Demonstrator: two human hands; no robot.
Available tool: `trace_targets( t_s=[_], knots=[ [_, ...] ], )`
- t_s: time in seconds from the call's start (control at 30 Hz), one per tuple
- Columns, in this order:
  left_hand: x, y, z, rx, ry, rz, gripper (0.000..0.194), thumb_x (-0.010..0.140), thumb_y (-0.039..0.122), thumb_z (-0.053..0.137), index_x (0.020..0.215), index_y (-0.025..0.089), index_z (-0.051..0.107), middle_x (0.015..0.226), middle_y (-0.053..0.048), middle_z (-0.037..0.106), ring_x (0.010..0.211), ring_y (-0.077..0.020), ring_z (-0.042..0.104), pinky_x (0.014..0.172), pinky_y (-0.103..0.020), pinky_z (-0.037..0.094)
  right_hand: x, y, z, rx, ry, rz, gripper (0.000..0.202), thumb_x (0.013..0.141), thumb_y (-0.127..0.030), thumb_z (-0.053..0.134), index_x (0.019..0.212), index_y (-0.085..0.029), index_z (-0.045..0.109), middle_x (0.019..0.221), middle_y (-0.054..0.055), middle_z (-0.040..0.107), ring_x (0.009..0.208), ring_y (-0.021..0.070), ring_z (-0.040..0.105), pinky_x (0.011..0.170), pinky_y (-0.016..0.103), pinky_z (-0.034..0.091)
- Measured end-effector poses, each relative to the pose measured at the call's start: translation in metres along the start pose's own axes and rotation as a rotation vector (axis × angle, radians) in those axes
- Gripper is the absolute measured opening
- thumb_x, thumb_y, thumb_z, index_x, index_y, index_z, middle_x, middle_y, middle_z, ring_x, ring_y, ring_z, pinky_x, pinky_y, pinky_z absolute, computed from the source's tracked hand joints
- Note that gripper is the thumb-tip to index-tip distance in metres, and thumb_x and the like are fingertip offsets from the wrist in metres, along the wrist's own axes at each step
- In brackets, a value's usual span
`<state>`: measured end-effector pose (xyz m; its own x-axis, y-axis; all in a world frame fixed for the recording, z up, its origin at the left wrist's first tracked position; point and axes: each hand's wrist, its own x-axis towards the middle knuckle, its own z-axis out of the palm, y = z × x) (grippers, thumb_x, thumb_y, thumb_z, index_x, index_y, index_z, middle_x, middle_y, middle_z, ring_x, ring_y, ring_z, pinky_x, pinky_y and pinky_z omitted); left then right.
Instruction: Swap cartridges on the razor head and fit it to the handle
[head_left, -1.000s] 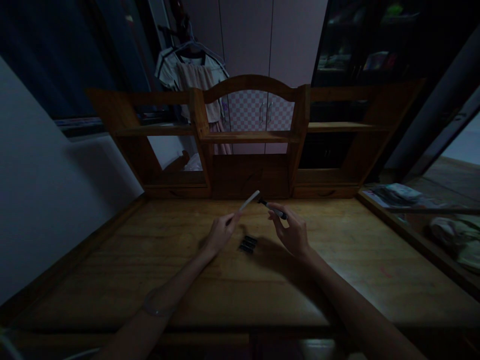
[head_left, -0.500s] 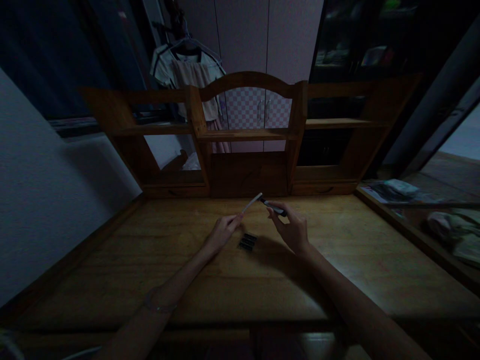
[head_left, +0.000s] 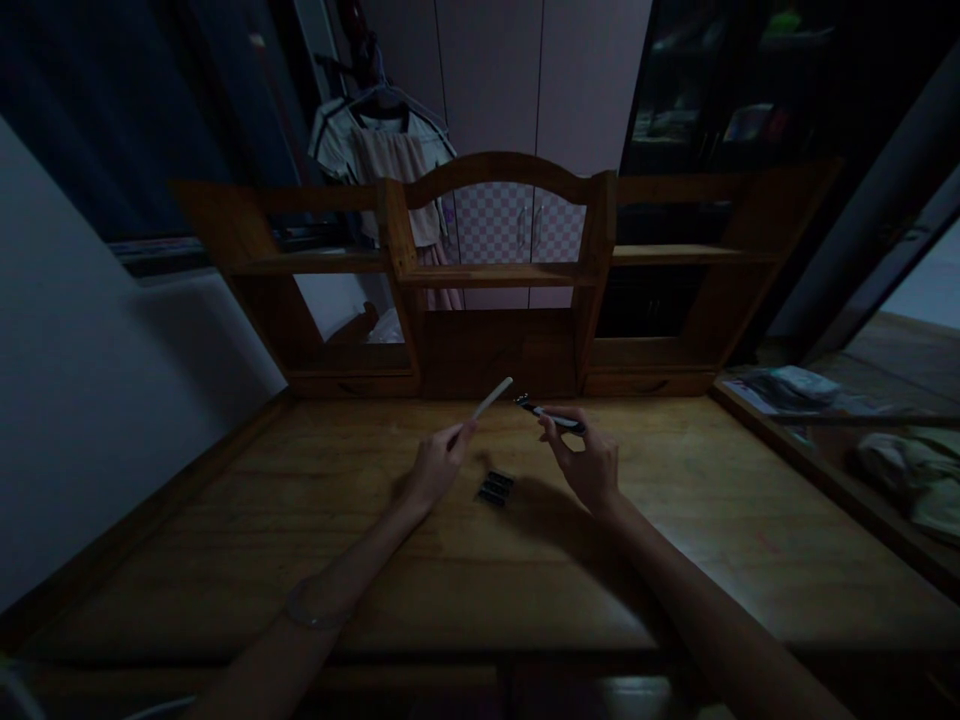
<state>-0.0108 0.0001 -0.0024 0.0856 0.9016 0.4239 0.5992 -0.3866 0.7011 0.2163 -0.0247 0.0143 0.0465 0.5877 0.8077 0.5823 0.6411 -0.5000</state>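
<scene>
My left hand is closed around the lower end of a slim white stick, its rounded tip pointing up and to the right. In my right hand, pinched between thumb and fingers, is what looks like a razor with a black and whitish handle. Its small dark head shows bright glints and points left, a short gap from the stick. Below and between the hands, a small clear pack with several black strips lies flat on the wooden desk.
A wooden shelf unit stands along the desk's back edge. Clothes on hangers hang behind it at the left. Beyond the raised right edge lie plastic-wrapped items and a pale cloth bundle. The room is dim.
The stick has turned to show a broader face, and my left hand has shifted slightly left and down. The razor has moved a little right, so its head stands apart from the stick.
</scene>
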Motion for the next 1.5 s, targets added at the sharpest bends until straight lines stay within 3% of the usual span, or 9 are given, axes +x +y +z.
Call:
trace_targets(
  t_s=[0.2, 0.33, 0.5, 0.7, 0.93, 1.27, 1.5],
  knots=[
    [-0.003, 0.002, 0.004, 0.047, -0.107, 0.042, 0.050, 0.091, 0.051, 0.036, 0.080, 0.013, 0.067, 0.062, -0.001, 0.057, 0.058, -0.0128, 0.048, 0.055, -0.023, 0.029, 0.000, 0.000, -0.001, -0.002, 0.000, 0.040, 0.015, 0.091, -0.030, 0.056, 0.102, -0.020, 0.060, 0.075, 0.002, 0.070, 0.071, 0.0173, 0.068, 0.066, 0.027, 0.050],
    [0.000, -0.005, 0.005, 0.058, -0.094, -0.004, 0.050, 0.091, 0.051, 0.037, 0.083, 0.013, 0.068, 0.067, -0.003, 0.062, 0.062, -0.0142, 0.053, 0.057, -0.023, 0.031, 0.000, 0.000, -0.001, -0.006, 0.003, 0.022, 0.014, 0.091, -0.029, 0.056, 0.100, -0.020, 0.061, 0.076, 0.002, 0.070, 0.070, 0.0168, 0.068, 0.067, 0.027, 0.050],
    [0.001, -0.006, 0.001, 0.036, -0.020, 0.002, 0.051, 0.091, 0.052, 0.037, 0.080, 0.012, 0.066, 0.060, 0.000, 0.054, 0.056, -0.0115, 0.046, 0.054, -0.022, 0.029, 0.001, 0.000, -0.002, 0.009, 0.009, 0.024, 0.013, 0.091, -0.028, 0.057, 0.100, -0.020, 0.060, 0.074, 0.000, 0.069, 0.070, 0.0155, 0.067, 0.067, 0.026, 0.049],
    [-0.003, 0.000, 0.004, 0.025, -0.092, 0.052, 0.048, 0.091, 0.050, 0.038, 0.079, 0.012, 0.066, 0.061, 0.001, 0.054, 0.057, -0.0109, 0.046, 0.055, -0.023, 0.028, -0.001, 0.001, -0.002, -0.003, -0.007, 0.021, 0.014, 0.090, -0.028, 0.057, 0.102, -0.021, 0.059, 0.074, 0.000, 0.069, 0.070, 0.0162, 0.067, 0.067, 0.026, 0.049],
    [0.001, -0.008, 0.002, 0.034, -0.011, -0.011, 0.052, 0.090, 0.053, 0.037, 0.073, 0.011, 0.064, 0.057, 0.001, 0.049, 0.054, -0.0108, 0.041, 0.053, -0.023, 0.026, -0.001, -0.003, -0.002, -0.026, 0.025, 0.024, 0.011, 0.088, -0.029, 0.059, 0.094, -0.020, 0.060, 0.080, 0.003, 0.071, 0.071, 0.0167, 0.067, 0.067, 0.027, 0.049],
    [-0.005, 0.004, 0.000, -0.007, -0.016, 0.054, 0.046, 0.091, 0.049, 0.039, 0.071, 0.012, 0.058, 0.057, 0.002, 0.043, 0.054, -0.0096, 0.039, 0.053, -0.023, 0.025, 0.001, -0.003, -0.002, -0.045, 0.016, 0.044, 0.011, 0.090, -0.031, 0.056, 0.090, -0.020, 0.058, 0.079, 0.003, 0.070, 0.071, 0.0171, 0.068, 0.065, 0.027, 0.049],
    [-0.008, 0.013, 0.002, 0.023, -0.125, 0.060, 0.048, 0.091, 0.050, 0.038, 0.078, 0.013, 0.065, 0.063, -0.001, 0.057, 0.058, -0.0120, 0.047, 0.055, -0.022, 0.031, 0.001, -0.001, -0.001, -0.017, -0.016, 0.026, 0.012, 0.091, -0.030, 0.055, 0.096, -0.020, 0.060, 0.081, 0.003, 0.071, 0.071, 0.0177, 0.068, 0.067, 0.027, 0.050]
  ],
)
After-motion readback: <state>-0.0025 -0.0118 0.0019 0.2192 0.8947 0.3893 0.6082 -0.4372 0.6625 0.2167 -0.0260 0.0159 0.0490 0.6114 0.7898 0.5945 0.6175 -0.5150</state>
